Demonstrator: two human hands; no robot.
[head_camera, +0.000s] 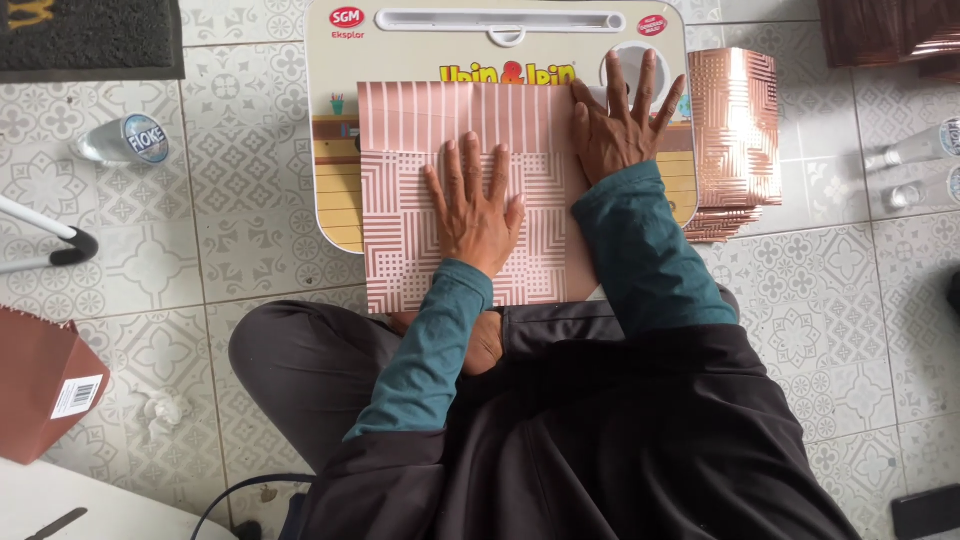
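My left hand (474, 205) lies flat, fingers spread, on the middle of a pink patterned paper sheet (405, 215). My right hand (622, 118), also flat with fingers fanned, presses the sheet's upper right corner. The sheet covers most of a cream lap counter (330, 120) set on the tiled floor (250, 250) before my crossed legs. Just right of the counter, touching its edge, stands a stack of copper-striped folded sheets (735, 130). Well to the left lies a clear plastic bottle (125, 140) and a white rod with a black tip (50, 235). A reddish-brown paper bag (40, 385) sits at lower left. Two further bottles (915, 165) lie at far right.
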